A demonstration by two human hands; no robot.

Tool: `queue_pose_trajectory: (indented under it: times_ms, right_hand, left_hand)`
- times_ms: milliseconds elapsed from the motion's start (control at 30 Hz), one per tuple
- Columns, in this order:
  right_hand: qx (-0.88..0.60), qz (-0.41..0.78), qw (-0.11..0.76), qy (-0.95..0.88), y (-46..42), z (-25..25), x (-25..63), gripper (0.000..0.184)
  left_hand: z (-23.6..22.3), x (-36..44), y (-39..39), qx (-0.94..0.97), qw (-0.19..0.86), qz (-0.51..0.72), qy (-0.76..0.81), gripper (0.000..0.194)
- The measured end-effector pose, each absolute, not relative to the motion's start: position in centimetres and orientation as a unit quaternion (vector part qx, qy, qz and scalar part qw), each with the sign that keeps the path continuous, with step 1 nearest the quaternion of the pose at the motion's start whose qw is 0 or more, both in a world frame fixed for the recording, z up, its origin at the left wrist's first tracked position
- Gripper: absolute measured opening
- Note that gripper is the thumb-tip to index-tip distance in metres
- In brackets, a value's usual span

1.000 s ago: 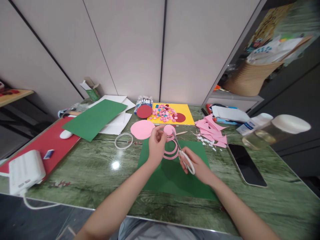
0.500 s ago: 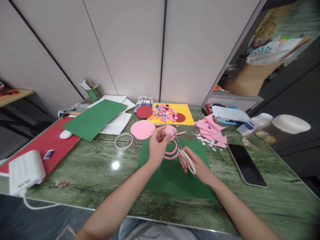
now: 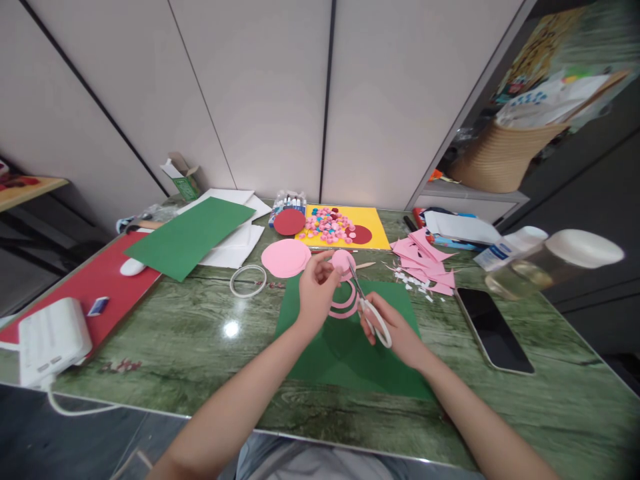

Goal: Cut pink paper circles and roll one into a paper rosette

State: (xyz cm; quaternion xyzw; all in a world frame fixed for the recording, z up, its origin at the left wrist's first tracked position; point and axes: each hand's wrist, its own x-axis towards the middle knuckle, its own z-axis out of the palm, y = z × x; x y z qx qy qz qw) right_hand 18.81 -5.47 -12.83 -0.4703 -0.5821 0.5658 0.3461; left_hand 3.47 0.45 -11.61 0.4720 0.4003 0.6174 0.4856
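Note:
Between the fingers of my left hand (image 3: 319, 290) is a small pink paper circle (image 3: 342, 261), held up above the table. My right hand (image 3: 389, 327) is closed round the white handles of a pair of scissors (image 3: 377, 323), whose blades reach the right edge of the circle. Whether the blades are parted is too small to make out. Below both hands lies a green paper sheet (image 3: 345, 373). On it are thin pink paper rings (image 3: 353, 308), partly covered by my left hand. Larger pink paper circles (image 3: 285, 259) lie to the left.
A yellow sheet (image 3: 377, 217) bears pink and blue pieces. Pink scraps (image 3: 423, 263) and a phone (image 3: 495, 330) lie right, with a clear bottle (image 3: 550, 263) behind. Leftward are a white ring (image 3: 248, 281), another green sheet (image 3: 193, 233), a red sheet (image 3: 70, 287) and a power bank (image 3: 54, 341).
The pink circle is turned slightly in my left fingers against the scissor blades. Both hands stay in nearly the same place, and the view has shifted a little.

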Motion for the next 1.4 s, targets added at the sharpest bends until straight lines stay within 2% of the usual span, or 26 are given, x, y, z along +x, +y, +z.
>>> queue_pose_trajectory:
  times_ms: [533, 933, 1400]
  right_hand:
    - [-0.469, 0.567, 0.34, -0.585, -5.47, -12.77, 18.8, 0.023]
    - [-0.47, 0.561, 0.348, -0.585, -5.41, -12.78, 18.74, 0.018]
    - [-0.472, 0.558, 0.355, -0.583, -5.64, -12.59, 18.61, 0.023]
  left_hand:
    - [-11.98, 2.99, 0.9, 0.477, 0.466, 0.629, 0.401, 0.024]
    - [-11.6, 3.36, 0.43, 0.479, 0.482, 0.624, 0.385, 0.027]
    - [-11.2, 3.44, 0.16, 0.48, 0.484, 0.618, 0.391, 0.029]
